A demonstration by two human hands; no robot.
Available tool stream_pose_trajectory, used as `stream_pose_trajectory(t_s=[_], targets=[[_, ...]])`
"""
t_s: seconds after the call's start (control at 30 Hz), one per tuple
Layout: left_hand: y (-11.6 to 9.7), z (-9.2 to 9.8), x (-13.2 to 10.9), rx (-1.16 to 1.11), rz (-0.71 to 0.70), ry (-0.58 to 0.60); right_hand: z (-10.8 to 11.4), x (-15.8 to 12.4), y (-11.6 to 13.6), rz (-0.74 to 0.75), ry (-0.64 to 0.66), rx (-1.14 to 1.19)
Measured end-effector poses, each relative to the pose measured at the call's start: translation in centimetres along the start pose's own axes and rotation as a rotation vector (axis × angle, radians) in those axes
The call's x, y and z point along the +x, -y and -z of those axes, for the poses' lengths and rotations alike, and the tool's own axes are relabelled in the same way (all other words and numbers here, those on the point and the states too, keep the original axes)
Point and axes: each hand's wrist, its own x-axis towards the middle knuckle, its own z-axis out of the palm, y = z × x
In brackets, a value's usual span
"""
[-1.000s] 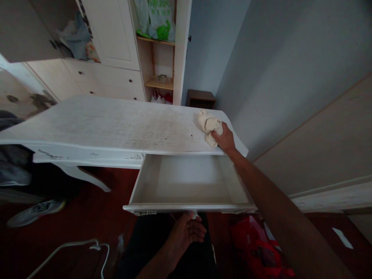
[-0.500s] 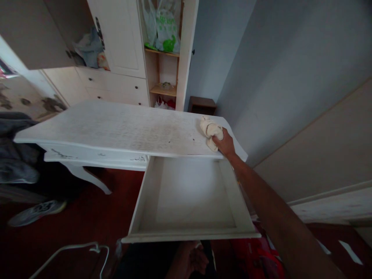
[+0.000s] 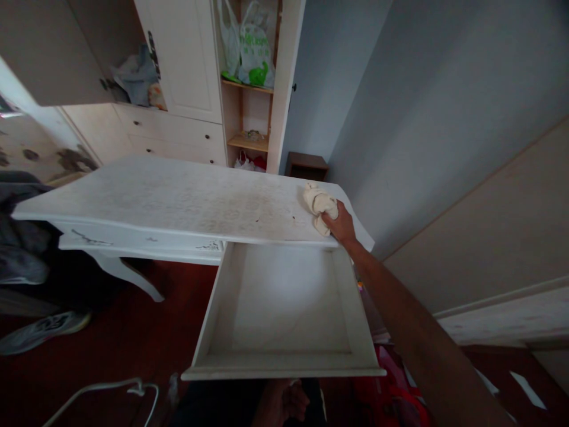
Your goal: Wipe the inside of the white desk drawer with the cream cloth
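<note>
My right hand grips a crumpled cream cloth and presses it on the right end of a white desk's top. Grey-brown smudges mark the middle of that top, with two small dark specks left of the cloth. Below, a desk drawer is pulled out with nothing seen inside it. My left hand is low in the view, just under the drawer front and near my dark-clothed legs. Its fingers are loosely curled and apart, with no held thing visible; part of it is in shadow.
A white wardrobe with an open door stands behind the desk, plastic bags on its shelf. A small brown cabinet is by the grey wall. On the red floor are a shoe, a white cable and a red bag.
The view has shifted slightly, so desk and drawer sit a little lower and further left. My right hand still grips the cloth at nearly the same spot on the desk.
</note>
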Motion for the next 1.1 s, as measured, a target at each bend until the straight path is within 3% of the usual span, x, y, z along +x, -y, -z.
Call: stream_pose_trajectory(t_s=[0.27,0.5,0.83,0.97,1.1], targets=[[1.5,1.1,1.0,-0.066,-0.053,-0.011,0.0,0.0,-0.1,-0.015,0.003,-0.001],[1.5,2.8,4.2,0.154,0.048,0.047,-0.1,0.0,-0.2,-0.006,0.001,0.013],[1.0,1.8,4.5,0.189,0.025,0.05,-0.2,0.0,-0.5,0.042,0.033,0.003],[0.2,1.7,3.3,0.193,0.009,0.038,0.6,0.9,-0.3,0.069,0.171,-0.001],[-0.5,1.7,2.2,0.191,0.0,0.018,1.9,2.7,0.4,0.074,0.465,-0.008]])
